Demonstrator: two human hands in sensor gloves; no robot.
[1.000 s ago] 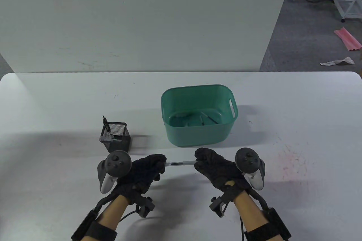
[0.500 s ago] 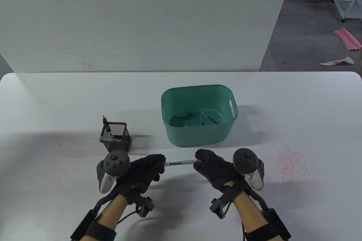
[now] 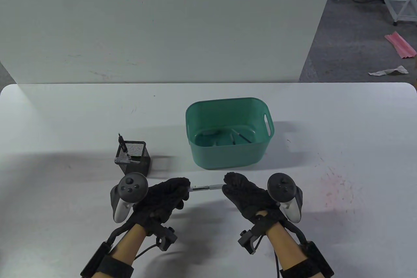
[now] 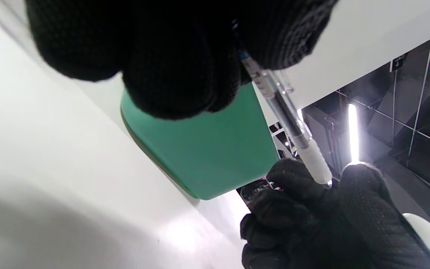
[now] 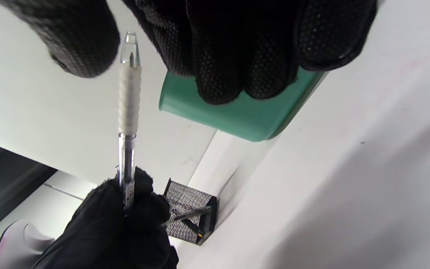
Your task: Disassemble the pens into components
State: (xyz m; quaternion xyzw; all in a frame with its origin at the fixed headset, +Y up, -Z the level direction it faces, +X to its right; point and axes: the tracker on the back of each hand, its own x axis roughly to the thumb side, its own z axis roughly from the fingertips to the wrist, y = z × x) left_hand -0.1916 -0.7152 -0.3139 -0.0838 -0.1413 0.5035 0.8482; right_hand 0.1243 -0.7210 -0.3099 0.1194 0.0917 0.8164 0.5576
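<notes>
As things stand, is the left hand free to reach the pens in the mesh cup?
Probably not yet. The mesh cup stands just beyond the left hand with nothing between, but that hand grips one end of a pen whose other end is at the right hand.

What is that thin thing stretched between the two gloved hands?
A pen: clear barrel, white ribbed sleeve. The left hand grips the barrel end; the right hand is at the tip end. The table view shows it.
</notes>
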